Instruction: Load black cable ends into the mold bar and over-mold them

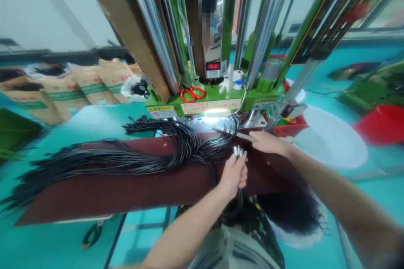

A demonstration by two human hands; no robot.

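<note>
My left hand is closed around a bunch of black cables, and their silvery metal ends stick up above the fist. The loose lengths hang below it toward my lap. Further forward and to the right, my right hand grips the near end of a thin metal bar. The bar's far end reaches toward the lit gap of a green press. Thin black cables arch beside the bar. A large bundle of black cables lies across the dark red board, left of my hands.
Red-handled scissors and a small blue-and-white spool lie on the press's green plate. To the right are a red tray, a white basin and a red bucket. Paper sacks stand at the back left.
</note>
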